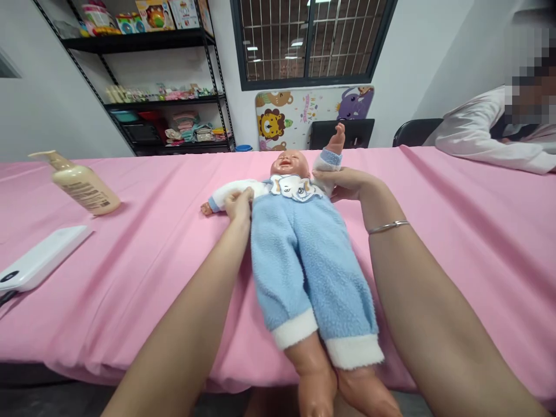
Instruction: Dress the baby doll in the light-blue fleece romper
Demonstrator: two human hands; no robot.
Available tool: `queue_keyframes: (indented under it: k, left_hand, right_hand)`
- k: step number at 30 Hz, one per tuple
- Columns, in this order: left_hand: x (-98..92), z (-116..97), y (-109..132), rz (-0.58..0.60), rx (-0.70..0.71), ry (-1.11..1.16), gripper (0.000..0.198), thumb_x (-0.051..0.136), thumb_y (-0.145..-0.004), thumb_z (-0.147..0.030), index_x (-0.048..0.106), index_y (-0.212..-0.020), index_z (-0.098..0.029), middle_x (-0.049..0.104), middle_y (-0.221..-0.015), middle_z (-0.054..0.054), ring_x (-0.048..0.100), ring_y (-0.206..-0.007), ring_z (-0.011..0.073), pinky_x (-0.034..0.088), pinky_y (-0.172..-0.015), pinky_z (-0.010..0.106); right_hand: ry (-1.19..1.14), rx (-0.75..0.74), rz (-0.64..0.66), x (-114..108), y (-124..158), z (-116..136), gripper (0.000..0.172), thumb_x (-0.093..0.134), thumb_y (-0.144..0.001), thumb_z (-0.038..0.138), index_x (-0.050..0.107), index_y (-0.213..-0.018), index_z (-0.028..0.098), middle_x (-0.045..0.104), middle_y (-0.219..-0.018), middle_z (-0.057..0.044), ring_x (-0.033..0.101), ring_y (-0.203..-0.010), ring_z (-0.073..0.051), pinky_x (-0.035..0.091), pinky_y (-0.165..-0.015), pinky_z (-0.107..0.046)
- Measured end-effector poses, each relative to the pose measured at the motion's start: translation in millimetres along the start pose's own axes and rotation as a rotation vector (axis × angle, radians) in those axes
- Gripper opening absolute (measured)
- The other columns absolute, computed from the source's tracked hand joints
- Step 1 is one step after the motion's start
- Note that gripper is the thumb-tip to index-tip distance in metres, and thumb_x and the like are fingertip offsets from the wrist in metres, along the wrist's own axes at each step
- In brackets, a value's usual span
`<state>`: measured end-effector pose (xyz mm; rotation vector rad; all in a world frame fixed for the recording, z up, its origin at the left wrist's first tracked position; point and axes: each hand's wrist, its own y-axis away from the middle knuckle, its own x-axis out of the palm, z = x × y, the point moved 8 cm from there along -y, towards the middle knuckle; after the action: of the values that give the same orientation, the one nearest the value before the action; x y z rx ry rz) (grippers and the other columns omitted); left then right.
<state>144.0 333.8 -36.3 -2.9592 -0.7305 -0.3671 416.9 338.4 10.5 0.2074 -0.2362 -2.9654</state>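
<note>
A baby doll [299, 243] in a fleecy light-blue outfit with white sleeves and cuffs lies on its back on the pink cloth [165, 255]. Its head points away from me, and its bare feet hang over the near edge. My left hand [238, 204] is closed on the doll's white sleeve [221, 194] near the armpit; that arm lies stretched out to the left. On the other side, my right hand [345, 182] grips the doll's raised arm [329, 159], thumb across the sleeve. The doll's hand there sticks upward.
A pump bottle [89, 185] and a white power bank [43, 255] with a cable are on the cloth at left. A person's white sleeve [482, 136] rests on the far right. Behind stand a black shelf [143, 39], a dark monitor [343, 134] and a chair [414, 132].
</note>
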Motion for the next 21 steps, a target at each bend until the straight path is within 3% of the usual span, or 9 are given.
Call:
queue_keyframes:
  k: [4,8,12,16,18,21]
  left_hand:
    - [-27.2,-11.5,-24.3,-0.108,0.074,-0.132,0.025,0.064,-0.08,-0.014,0.039,-0.077,-0.021,0.047,-0.06,-0.006,0.045,-0.052,0.0091,0.037,-0.054,0.022]
    - [-36.1,-26.4,-28.9,-0.139,0.224,-0.349,0.022,0.063,-0.076,-0.003,0.047,-0.076,-0.019,0.053,-0.07,-0.004,0.05,-0.065,0.0108,0.04,-0.07,0.022]
    - [-28.0,-32.0,-18.1,-0.076,0.283,-0.668,0.013,0.06,-0.08,-0.008,0.061,-0.079,-0.021,0.061,-0.078,0.001,0.058,-0.085,0.0211,0.038,-0.085,0.032]
    - [-22.6,-30.5,-10.1,-0.067,0.234,-1.109,0.017,0.047,-0.091,-0.022,0.062,-0.098,-0.025,0.069,-0.096,0.008,0.061,-0.104,0.0313,0.038,-0.09,0.042]
    - [-21.2,-28.9,-9.5,-0.051,0.215,-1.184,0.019,0.045,-0.091,-0.024,0.06,-0.101,-0.024,0.07,-0.1,0.011,0.061,-0.106,0.0324,0.037,-0.091,0.044]
    - [-17.2,-24.6,-11.7,0.007,0.22,-1.231,0.019,0.043,-0.091,-0.026,0.058,-0.101,-0.024,0.07,-0.104,0.013,0.061,-0.106,0.0344,0.037,-0.089,0.045]
  right_hand:
    - [-0.346,-0.06,-0.213,-7.3,-20.8,-19.9,0.025,0.068,-0.084,0.026,0.059,-0.105,0.016,0.065,-0.1,-0.011,0.065,-0.078,-0.018,0.06,-0.067,-0.034]
    - [-0.625,-0.109,-0.638,-37.6,-23.2,-48.4,0.059,0.068,-0.077,0.016,0.043,-0.13,0.013,0.06,-0.121,-0.011,0.067,-0.095,-0.018,0.061,-0.078,-0.029]
    - [-0.338,-0.039,-1.058,-62.0,-1.0,-63.9,0.084,0.073,-0.075,0.019,0.025,-0.143,0.005,0.051,-0.135,-0.016,0.06,-0.117,-0.022,0.054,-0.097,-0.03]
    - [0.061,0.014,-1.129,-61.6,6.4,-60.7,0.09,0.073,-0.077,0.024,0.021,-0.149,0.006,0.05,-0.139,-0.016,0.046,-0.131,-0.03,0.039,-0.112,-0.039]
    - [0.227,0.089,-1.139,-59.5,7.3,-60.9,0.093,0.074,-0.078,0.03,0.022,-0.15,0.004,0.048,-0.14,-0.02,0.041,-0.134,-0.035,0.036,-0.113,-0.043]
    - [0.295,0.143,-1.169,-60.0,10.6,-62.8,0.098,0.077,-0.076,0.031,0.022,-0.153,0.003,0.041,-0.144,-0.024,0.036,-0.137,-0.037,0.031,-0.115,-0.045]
